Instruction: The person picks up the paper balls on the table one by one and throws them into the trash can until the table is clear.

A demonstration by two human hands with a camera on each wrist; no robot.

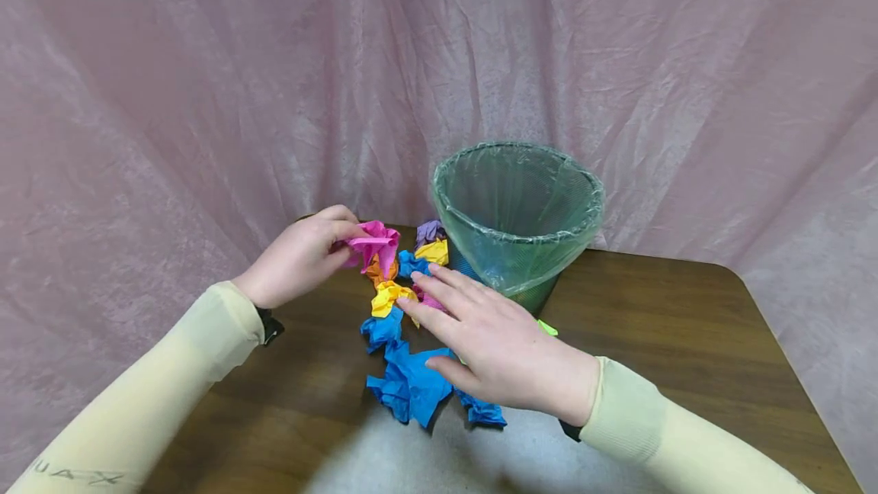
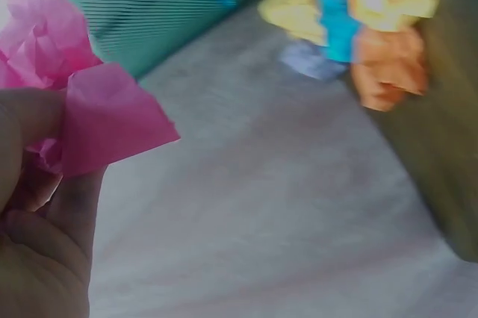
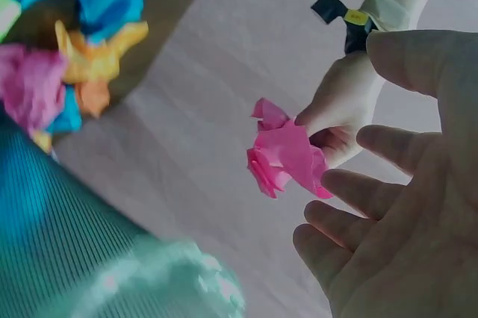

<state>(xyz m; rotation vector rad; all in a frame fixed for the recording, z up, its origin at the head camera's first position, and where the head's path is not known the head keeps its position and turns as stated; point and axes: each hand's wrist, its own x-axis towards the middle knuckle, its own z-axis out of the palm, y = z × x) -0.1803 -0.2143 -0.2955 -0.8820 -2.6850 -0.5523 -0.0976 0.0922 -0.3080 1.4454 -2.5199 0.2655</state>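
My left hand pinches a crumpled pink paper between thumb and fingers, raised above the left side of a pile of crumpled papers. The same pink paper fills the left of the left wrist view. My right hand is held over the right side of the pile, fingers extended and spread, holding nothing. Below and around the hands lie a yellow paper, an orange paper and several blue papers. Another pink paper is partly hidden behind the right hand in the head view.
A wastebasket lined with a translucent green bag stands behind the right hand. Beside it lie a purple paper and a second yellow paper. A green scrap shows near its base. A pink curtain hangs behind the wooden table.
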